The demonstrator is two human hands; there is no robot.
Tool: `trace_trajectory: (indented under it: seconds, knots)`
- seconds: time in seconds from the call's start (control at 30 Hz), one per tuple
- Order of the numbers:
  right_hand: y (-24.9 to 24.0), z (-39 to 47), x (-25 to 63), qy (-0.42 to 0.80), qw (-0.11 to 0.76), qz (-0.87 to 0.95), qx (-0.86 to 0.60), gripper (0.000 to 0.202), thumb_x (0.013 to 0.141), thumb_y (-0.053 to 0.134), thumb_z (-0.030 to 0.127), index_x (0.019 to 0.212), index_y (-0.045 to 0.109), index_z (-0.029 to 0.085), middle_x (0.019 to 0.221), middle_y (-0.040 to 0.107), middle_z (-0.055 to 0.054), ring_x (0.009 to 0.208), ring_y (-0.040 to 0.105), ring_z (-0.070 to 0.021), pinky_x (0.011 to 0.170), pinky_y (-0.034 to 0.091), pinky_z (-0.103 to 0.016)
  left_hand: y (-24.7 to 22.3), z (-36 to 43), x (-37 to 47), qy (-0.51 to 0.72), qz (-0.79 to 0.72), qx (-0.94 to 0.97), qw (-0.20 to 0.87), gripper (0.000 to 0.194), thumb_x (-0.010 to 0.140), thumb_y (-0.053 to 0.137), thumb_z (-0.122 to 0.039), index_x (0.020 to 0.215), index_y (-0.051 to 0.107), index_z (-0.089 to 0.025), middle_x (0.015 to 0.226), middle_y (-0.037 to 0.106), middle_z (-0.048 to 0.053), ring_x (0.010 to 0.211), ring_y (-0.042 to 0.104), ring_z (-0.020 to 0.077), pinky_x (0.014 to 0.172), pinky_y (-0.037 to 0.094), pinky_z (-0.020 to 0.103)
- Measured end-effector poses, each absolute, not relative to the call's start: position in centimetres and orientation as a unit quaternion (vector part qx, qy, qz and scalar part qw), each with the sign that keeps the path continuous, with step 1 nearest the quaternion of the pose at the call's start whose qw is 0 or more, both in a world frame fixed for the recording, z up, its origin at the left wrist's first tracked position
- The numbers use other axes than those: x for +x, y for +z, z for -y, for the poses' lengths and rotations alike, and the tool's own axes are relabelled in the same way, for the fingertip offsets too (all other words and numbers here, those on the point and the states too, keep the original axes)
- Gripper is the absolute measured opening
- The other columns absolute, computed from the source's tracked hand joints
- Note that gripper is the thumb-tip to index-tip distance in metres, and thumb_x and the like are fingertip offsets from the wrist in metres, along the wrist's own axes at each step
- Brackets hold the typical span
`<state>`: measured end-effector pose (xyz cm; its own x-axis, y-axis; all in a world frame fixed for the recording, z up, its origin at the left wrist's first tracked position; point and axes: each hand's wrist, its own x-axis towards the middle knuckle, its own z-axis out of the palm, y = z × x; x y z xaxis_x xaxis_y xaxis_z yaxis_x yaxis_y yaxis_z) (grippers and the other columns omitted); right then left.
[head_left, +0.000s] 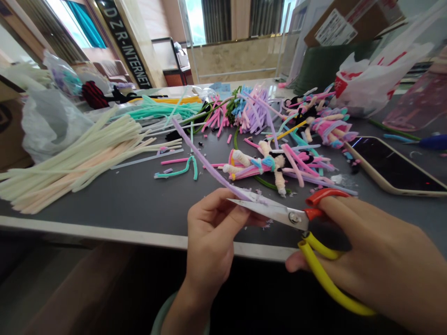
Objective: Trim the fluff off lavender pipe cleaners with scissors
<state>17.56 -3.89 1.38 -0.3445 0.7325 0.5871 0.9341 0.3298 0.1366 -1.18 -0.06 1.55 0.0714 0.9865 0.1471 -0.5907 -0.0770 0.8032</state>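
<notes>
Near the table's front edge, my left hand (214,232) pinches a lilac pipe cleaner (209,165), whose free end slants up and to the left. My right hand (377,251) grips scissors (279,211) with red and yellow coated handles. The scissor blades are parted around the lilac pipe cleaner, close to my left fingertips. Small lilac fluff bits lie about the blades. Just beyond them rests a figure of twisted pipe cleaners (267,163) in cream, pink and blue. A bent teal pipe cleaner (179,172) lies to the left of the held one.
Cream pipe cleaners (87,158) spread across the left side, with a teal bundle (164,109) behind. A lilac bundle (258,109) stands at the back middle. On the right are a phone (398,165), a white plastic bag (370,83) and a pink bottle (415,104).
</notes>
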Motion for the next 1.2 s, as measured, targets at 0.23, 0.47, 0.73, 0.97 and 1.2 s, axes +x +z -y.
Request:
trace_trajectory:
  seconds: [0.23, 0.47, 0.73, 0.97, 1.2]
  knots:
    - [1.0, 3.9, 18.3, -0.220, 0.201, 0.801, -0.520, 0.056, 0.082, 0.049, 0.070, 0.102, 0.054, 0.018, 0.078, 0.066, -0.011, 0.061, 0.066, -0.0283, 0.046, 0.050, -0.038, 1.2, -0.1, -1.5, 0.631, -0.287, 0.417, 0.587, 0.013, 0.072, 0.077, -0.009, 0.072, 0.080, -0.021, 0.062, 0.073, -0.002, 0.056, 0.067, 0.0104, 0.057, 0.058, 0.017]
    - [1.3, 3.5, 17.1, -0.234, 0.214, 0.783, -0.535, 0.039, 0.093, 0.030, 0.057, 0.091, 0.048, 0.022, 0.071, 0.063, -0.008, 0.051, 0.062, -0.0248, 0.039, 0.044, -0.035, 1.1, -0.1, -1.5, 0.629, -0.273, 0.416, 0.598, 0.017, 0.073, 0.077, -0.008, 0.072, 0.081, -0.025, 0.065, 0.074, -0.003, 0.058, 0.069, 0.0127, 0.059, 0.061, 0.021]
    - [1.4, 3.6, 17.2, -0.256, 0.213, 0.780, -0.530, 0.041, 0.094, 0.027, 0.060, 0.090, 0.048, 0.024, 0.074, 0.066, -0.010, 0.062, 0.068, -0.0281, 0.044, 0.049, -0.036, 1.3, 0.1, -1.0, 0.623, -0.258, 0.395, 0.624, 0.023, 0.073, 0.076, -0.004, 0.071, 0.080, -0.026, 0.064, 0.075, -0.004, 0.058, 0.071, 0.0131, 0.061, 0.064, 0.023]
    - [1.5, 3.7, 17.2, -0.264, 0.199, 0.782, -0.529, 0.063, 0.094, 0.016, 0.070, 0.091, 0.053, 0.020, 0.073, 0.065, -0.012, 0.060, 0.068, -0.0287, 0.041, 0.044, -0.038, 1.0, 0.1, -0.8, 0.629, -0.259, 0.384, 0.625, 0.022, 0.074, 0.077, -0.002, 0.070, 0.080, -0.024, 0.064, 0.075, -0.006, 0.057, 0.070, 0.0084, 0.059, 0.060, 0.013]
    - [1.0, 3.5, 17.5, -0.274, 0.224, 0.783, -0.511, 0.066, 0.091, 0.017, 0.076, 0.089, 0.053, 0.021, 0.066, 0.061, -0.007, 0.053, 0.064, -0.0258, 0.040, 0.040, -0.037, 0.7, 0.1, -0.7, 0.630, -0.261, 0.372, 0.629, 0.019, 0.078, 0.075, -0.004, 0.071, 0.080, -0.022, 0.064, 0.076, -0.006, 0.057, 0.070, 0.0075, 0.060, 0.061, 0.014]
